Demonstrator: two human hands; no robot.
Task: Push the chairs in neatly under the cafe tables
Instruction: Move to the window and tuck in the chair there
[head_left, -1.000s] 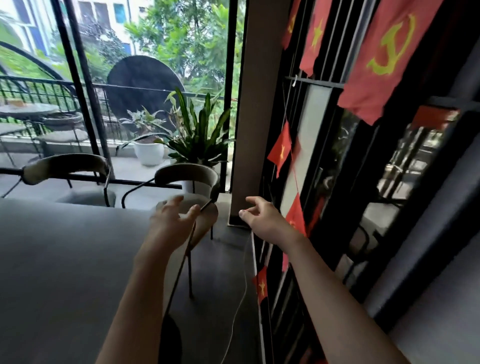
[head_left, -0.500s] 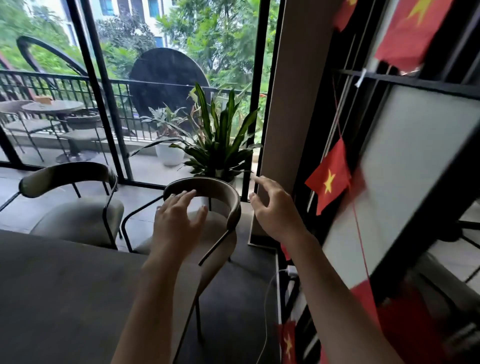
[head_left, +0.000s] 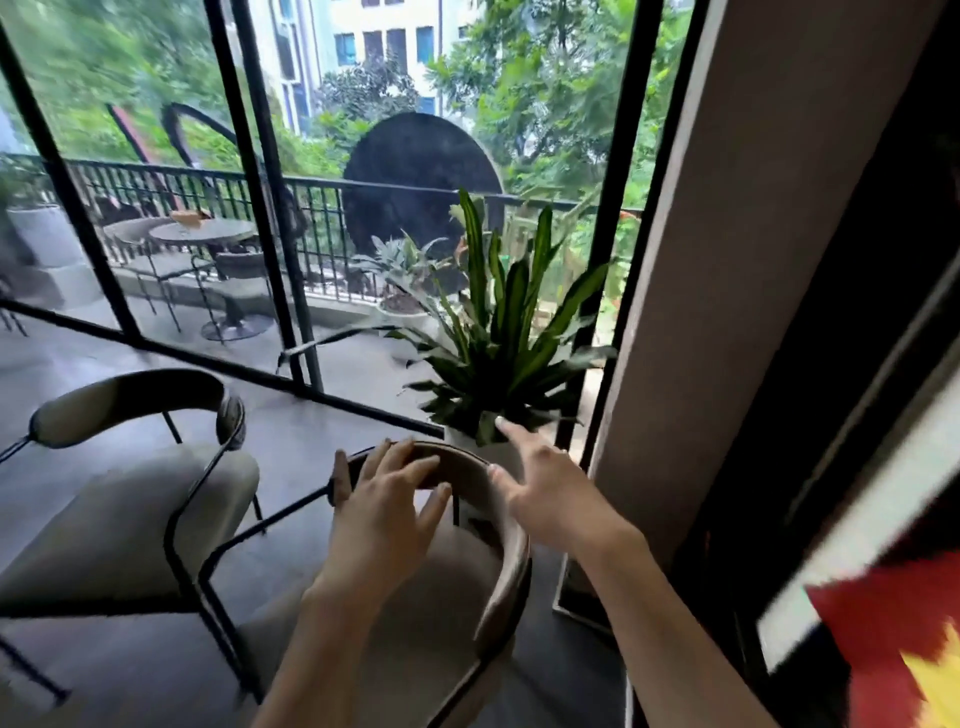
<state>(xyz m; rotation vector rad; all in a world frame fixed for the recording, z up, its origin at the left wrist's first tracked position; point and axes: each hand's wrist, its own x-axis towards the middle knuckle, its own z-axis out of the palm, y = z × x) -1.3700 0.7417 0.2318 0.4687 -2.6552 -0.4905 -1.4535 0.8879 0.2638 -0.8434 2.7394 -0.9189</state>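
both hands spread over near chair's curved backrest, potted plant behind

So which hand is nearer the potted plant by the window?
Right. The right hand reaches past the chair back, fingers almost at the potted plant; the left hand rests lower on that chair back.

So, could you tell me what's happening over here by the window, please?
A person is reaching for the nearer chair with both bare hands. The left hand has its open fingers laid over the curved backrest; the right hand is spread open at the backrest's right side, not yet gripping. A second chair stands to the left, and a potted plant sits just beyond by the glass.
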